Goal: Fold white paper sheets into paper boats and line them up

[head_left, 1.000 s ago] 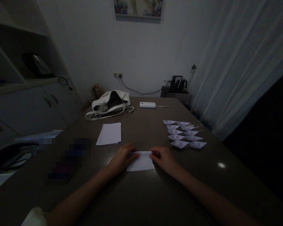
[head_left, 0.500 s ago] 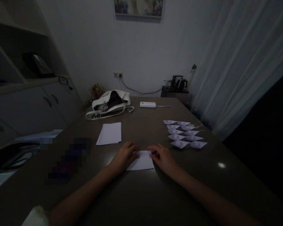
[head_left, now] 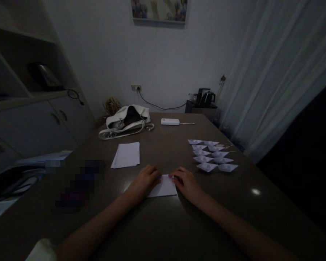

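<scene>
A folded white sheet of paper (head_left: 164, 187) lies on the dark table (head_left: 163, 232) in front of me. My left hand (head_left: 143, 181) rests on its left part, fingers bent and pressing near the upper edge. My right hand (head_left: 187, 183) covers its right part, fingertips pinched at the upper edge close to the left hand's. Both hands press the paper down against the table.
A stack of white sheets (head_left: 126, 154) lies to the left behind the hands. Several folded paper boats (head_left: 212, 155) sit in two rows at the right. A white handbag (head_left: 126, 121) and a white power bank (head_left: 170, 121) are at the far end. Curtains hang at the right.
Both hands have slid inward along the paper's upper edge, so their fingertips now nearly meet at the middle. The paper shows less of its top corners.
</scene>
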`<move>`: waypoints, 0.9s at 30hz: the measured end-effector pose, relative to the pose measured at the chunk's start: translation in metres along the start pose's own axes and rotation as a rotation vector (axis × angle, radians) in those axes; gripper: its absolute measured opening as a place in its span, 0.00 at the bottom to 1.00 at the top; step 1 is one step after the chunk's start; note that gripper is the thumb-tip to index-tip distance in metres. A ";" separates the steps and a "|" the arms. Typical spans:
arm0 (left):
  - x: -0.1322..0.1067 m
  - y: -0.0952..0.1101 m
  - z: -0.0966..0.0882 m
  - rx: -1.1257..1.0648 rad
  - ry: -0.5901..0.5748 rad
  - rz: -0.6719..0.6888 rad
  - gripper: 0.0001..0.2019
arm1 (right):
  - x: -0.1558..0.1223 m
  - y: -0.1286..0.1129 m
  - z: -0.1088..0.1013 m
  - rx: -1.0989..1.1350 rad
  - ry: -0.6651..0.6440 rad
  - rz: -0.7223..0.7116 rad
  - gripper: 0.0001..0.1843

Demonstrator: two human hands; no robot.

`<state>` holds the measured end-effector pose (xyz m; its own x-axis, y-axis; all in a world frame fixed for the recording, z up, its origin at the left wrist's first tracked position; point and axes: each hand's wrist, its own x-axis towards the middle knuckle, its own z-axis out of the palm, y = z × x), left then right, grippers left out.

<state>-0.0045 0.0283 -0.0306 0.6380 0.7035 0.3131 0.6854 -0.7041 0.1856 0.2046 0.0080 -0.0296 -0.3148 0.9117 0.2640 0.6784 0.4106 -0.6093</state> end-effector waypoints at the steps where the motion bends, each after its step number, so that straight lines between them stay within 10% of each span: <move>1: 0.000 0.000 0.000 0.011 -0.006 0.005 0.06 | 0.000 0.000 0.000 0.000 0.000 -0.001 0.12; 13: -0.003 0.013 -0.007 0.166 -0.144 0.055 0.11 | -0.002 0.000 0.005 -0.067 0.024 -0.032 0.10; 27: -0.001 0.019 -0.003 0.208 -0.156 -0.083 0.08 | 0.004 -0.032 0.010 -0.768 -0.203 -0.274 0.16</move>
<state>0.0070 0.0143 -0.0245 0.6116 0.7759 0.1546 0.7849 -0.6196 0.0046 0.1750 -0.0019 -0.0167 -0.5980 0.7885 0.1435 0.8006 0.5789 0.1550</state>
